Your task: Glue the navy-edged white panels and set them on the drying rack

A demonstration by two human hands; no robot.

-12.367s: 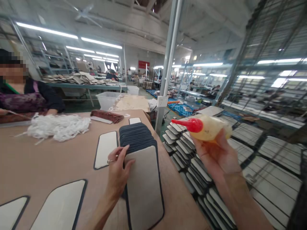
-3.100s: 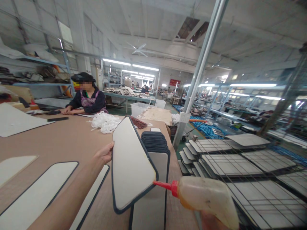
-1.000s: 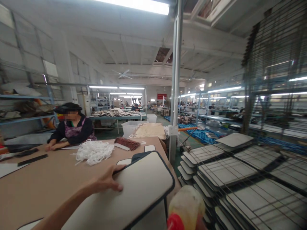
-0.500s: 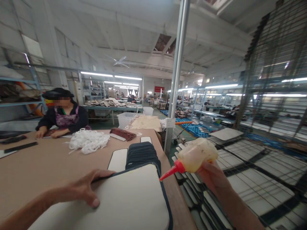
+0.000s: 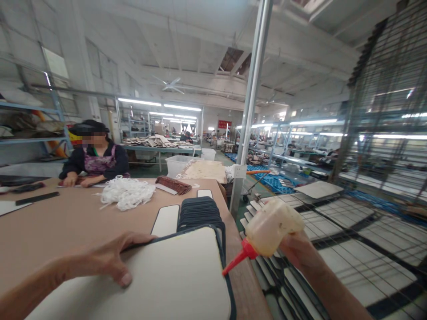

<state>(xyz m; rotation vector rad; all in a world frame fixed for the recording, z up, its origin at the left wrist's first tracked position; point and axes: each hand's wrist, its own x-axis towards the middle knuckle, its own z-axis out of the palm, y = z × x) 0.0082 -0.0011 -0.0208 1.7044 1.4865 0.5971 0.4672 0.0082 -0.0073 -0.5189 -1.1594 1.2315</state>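
My right hand (image 5: 298, 249) is wrapped round a translucent squeeze bottle (image 5: 275, 224) holding yellowish glue. Its red nozzle points down and left, with the tip at the right edge of a white panel (image 5: 173, 271) with a dark border. A thin yellowish line shows along that edge. My left hand (image 5: 113, 258) grips the same panel at its far left edge, thumb on the white face and fingers at the border, partly hidden. Just beyond the panel lies a stack of dark-edged pieces (image 5: 200, 213), beside a smaller white panel (image 5: 166, 220).
White strips (image 5: 127, 192) lie heaped on the brown table (image 5: 133, 224), near a bundle of brown strips (image 5: 173, 185). Across the table sits a co-worker (image 5: 96, 155). A metal post (image 5: 248, 111) rises at the table's right edge. Wire racks with white panels (image 5: 373, 262) stand to the right.
My right hand has moved the nozzle tip down along the panel's right edge, towards me. The bottle tilts more steeply. My left hand keeps its hold, and the view has shifted slightly.
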